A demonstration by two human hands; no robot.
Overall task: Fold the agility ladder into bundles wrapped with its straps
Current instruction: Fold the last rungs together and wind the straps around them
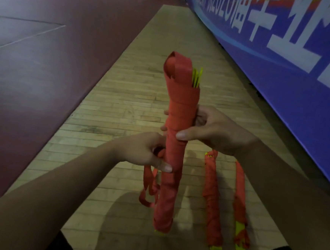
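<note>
I hold a long agility-ladder bundle (pixel 175 143) upright in front of me, its yellow rungs wound in orange-red strap, with yellow tips showing at top and bottom. My right hand (pixel 209 131) grips the bundle around its middle, thumb in front. Just below, my left hand (pixel 148 151) pinches the loose strap (pixel 149 188) against the bundle's left side; the strap's free loops hang down under that hand.
Two more wrapped bundles, one (pixel 212 199) and another (pixel 241 207), lie side by side on the wooden floor strip (pixel 135 95) to the right. A blue banner wall (pixel 283 61) runs along the right. Dark red court flooring (pixel 37 55) lies to the left.
</note>
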